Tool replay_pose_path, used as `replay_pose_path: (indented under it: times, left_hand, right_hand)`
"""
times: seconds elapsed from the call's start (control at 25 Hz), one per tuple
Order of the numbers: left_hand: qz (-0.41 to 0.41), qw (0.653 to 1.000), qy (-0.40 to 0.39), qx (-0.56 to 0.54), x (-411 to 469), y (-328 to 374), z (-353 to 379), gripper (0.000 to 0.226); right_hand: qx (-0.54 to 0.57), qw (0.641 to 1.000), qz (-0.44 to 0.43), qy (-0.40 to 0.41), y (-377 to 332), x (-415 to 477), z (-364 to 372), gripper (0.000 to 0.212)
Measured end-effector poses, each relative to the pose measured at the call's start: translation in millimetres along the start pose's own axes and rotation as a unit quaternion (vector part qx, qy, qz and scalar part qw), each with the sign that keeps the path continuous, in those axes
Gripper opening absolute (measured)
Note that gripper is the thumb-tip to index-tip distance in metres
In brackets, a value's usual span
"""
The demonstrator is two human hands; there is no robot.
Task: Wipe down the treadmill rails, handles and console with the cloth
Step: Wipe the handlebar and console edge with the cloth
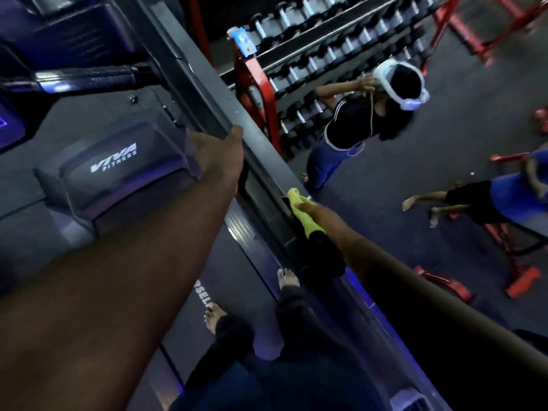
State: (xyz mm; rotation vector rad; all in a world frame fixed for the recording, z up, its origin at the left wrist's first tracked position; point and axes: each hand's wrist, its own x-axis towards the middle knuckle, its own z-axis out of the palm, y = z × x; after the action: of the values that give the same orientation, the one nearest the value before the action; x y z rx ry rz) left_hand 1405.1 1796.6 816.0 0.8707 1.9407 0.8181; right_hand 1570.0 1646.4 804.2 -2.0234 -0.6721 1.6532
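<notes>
1. My left hand's (221, 152) fingers are out of sight at the rail (207, 81)
2. The cloth (296, 200) covers most of my right hand's (315, 216) fingers
3. The far-left console (74, 28) is cut off and blurred

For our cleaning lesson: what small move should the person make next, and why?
Probably slide the cloth along the rail toward the left hand: the right hand holds it against the rail, and the left hand grips farther along.
</notes>
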Motion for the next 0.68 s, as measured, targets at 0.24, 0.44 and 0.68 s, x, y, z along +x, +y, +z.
replay_pose_path:
  times: [0.24,0.44,0.68]
  left_hand:
    - [-0.016,0.975,-0.194,-0.104,-23.0,-24.8,-83.6,0.059]
    - [0.099,0.957,-0.264,-0.068,10.7,18.8,-187.3,0.032]
    - [0.175,0.961,-0.213,0.026,55.0,20.7,-243.5,0.023]
  right_hand:
    - [-0.075,0.963,-0.200,0.166,-43.5,-67.5,25.5,0.038]
    - [-0.012,0.931,-0.325,0.165,-99.7,-99.1,79.1,0.031]
    - [-0.044,0.924,-0.372,0.079,-150.9,-73.0,147.7,0.046]
